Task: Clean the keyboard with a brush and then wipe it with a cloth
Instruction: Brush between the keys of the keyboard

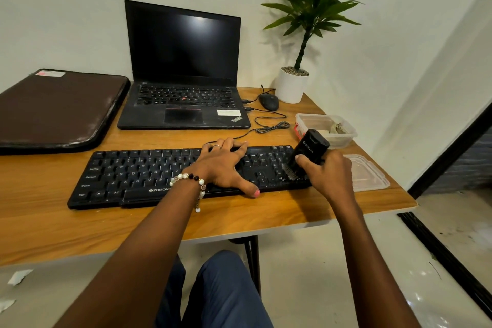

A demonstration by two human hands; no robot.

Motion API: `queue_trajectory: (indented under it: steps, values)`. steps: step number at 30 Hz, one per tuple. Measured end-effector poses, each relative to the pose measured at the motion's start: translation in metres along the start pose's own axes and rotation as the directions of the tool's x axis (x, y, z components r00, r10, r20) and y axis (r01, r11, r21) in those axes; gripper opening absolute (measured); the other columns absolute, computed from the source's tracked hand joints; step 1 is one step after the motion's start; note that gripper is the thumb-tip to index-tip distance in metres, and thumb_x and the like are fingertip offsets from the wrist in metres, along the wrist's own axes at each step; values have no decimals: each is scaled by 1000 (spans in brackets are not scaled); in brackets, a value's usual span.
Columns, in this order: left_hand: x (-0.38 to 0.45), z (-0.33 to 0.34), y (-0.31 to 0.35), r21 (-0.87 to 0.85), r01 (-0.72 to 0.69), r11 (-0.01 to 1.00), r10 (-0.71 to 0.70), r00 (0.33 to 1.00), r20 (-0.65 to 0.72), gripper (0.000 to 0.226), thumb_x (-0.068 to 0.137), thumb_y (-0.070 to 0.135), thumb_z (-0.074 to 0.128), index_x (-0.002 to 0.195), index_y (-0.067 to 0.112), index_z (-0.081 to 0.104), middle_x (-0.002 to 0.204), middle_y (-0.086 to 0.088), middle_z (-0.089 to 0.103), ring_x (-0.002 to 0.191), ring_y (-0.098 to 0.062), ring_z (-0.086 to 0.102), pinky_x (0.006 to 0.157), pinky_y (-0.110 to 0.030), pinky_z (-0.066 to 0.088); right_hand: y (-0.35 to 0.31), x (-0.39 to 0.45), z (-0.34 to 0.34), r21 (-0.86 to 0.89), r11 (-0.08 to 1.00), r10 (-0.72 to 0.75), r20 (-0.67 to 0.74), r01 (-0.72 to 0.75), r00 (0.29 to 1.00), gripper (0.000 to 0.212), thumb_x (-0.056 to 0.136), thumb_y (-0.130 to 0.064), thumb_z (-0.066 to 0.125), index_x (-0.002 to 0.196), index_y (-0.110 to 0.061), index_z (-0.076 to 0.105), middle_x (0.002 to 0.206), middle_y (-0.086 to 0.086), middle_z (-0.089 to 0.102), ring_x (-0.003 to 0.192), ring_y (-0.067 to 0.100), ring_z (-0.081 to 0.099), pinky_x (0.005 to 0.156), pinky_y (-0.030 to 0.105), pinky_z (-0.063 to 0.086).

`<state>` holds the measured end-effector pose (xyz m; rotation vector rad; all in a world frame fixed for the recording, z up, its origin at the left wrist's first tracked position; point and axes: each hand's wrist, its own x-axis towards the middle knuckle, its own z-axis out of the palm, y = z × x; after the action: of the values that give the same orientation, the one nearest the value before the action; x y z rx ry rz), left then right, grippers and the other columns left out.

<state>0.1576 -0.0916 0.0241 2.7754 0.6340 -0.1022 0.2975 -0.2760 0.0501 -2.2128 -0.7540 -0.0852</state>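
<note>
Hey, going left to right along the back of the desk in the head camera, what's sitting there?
Brown laptop sleeve → open laptop → black mouse → white plant pot → clear plastic container.

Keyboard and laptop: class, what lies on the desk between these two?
In the head view, the loosely coiled black cable lies on bare wooden desk between the keyboard and the laptop.
</note>
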Motion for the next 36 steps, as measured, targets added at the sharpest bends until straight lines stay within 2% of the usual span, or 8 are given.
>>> queue_trajectory:
  steps: [4, 8, 10, 16, 20, 25, 29, 36]
  values:
    - [1, 0, -1, -2, 0, 1000, 0, 1000, 0, 134, 45, 89, 52, 153, 29, 1, 155, 6, 9, 141, -24, 8, 116, -50, 5, -3, -1, -6, -225, 972, -101, -115, 73, 988, 32, 82, -35, 67, 94, -5, 68, 80, 7, 64, 74, 21, 55, 49, 23, 31]
    - [0, 0, -1, 2, 0, 1000, 0, 1000, -6, 135, 43, 90, 51, 153, 29, 2, 156, 7, 8, 141, -24, 8, 116, -50, 5, -12, -10, -5, 106, 993, -64, 102, 53, 993, 33, 83, -32, 71, 107, -10, 69, 90, 0, 65, 84, 14, 60, 59, 20, 43]
    - [0, 0, -1, 1, 1, 1000, -1, 1000, -5, 134, 44, 90, 51, 153, 29, 1, 156, 8, 7, 142, -25, 7, 116, -51, 4, -8, -13, -4, 125, 992, -44, 155, 25, 987, 35, 82, -33, 72, 109, -11, 69, 97, 1, 68, 87, 14, 61, 62, 21, 45]
    - [0, 0, -2, -1, -2, 1000, 2, 1000, -4, 133, 46, 89, 52, 153, 30, 1, 156, 8, 8, 142, -25, 7, 117, -50, 3, -1, -10, -17, -191, 980, -73, -100, 53, 992, 27, 82, -33, 68, 89, -7, 70, 77, 6, 63, 73, 21, 56, 48, 22, 28]
    - [-1, 0, -1, 3, -3, 1000, 3, 1000, -7, 132, 47, 89, 53, 153, 29, 1, 156, 7, 8, 142, -25, 7, 117, -49, 4, -2, -9, -12, 169, 985, 23, 99, -39, 995, 32, 81, -32, 72, 106, -12, 70, 89, 1, 67, 87, 17, 64, 66, 27, 48]
    - [1, 1, -2, 16, -14, 1000, 14, 1000, -9, 132, 49, 89, 54, 153, 29, 2, 155, 8, 8, 141, -24, 8, 116, -50, 5, -6, 3, -7, -125, 992, -48, -146, 30, 988, 32, 82, -34, 69, 97, -6, 70, 79, 3, 62, 79, 20, 60, 50, 22, 33]
    - [1, 0, -2, 15, -9, 1000, 9, 1000, -6, 130, 51, 88, 55, 154, 29, 1, 155, 8, 7, 141, -24, 8, 116, -49, 5, -31, 21, 9, 35, 998, -56, -79, 59, 995, 40, 82, -39, 70, 105, -7, 69, 95, 8, 71, 85, 18, 62, 66, 27, 45]
    - [0, 0, -1, 22, -9, 1000, 9, 1000, -20, 129, 52, 88, 57, 154, 28, 2, 154, 8, 10, 139, -23, 10, 116, -47, 6, -32, 22, 30, -211, 968, -138, -7, 134, 990, 44, 85, -44, 63, 109, -6, 64, 99, 12, 68, 91, 27, 61, 64, 28, 40]
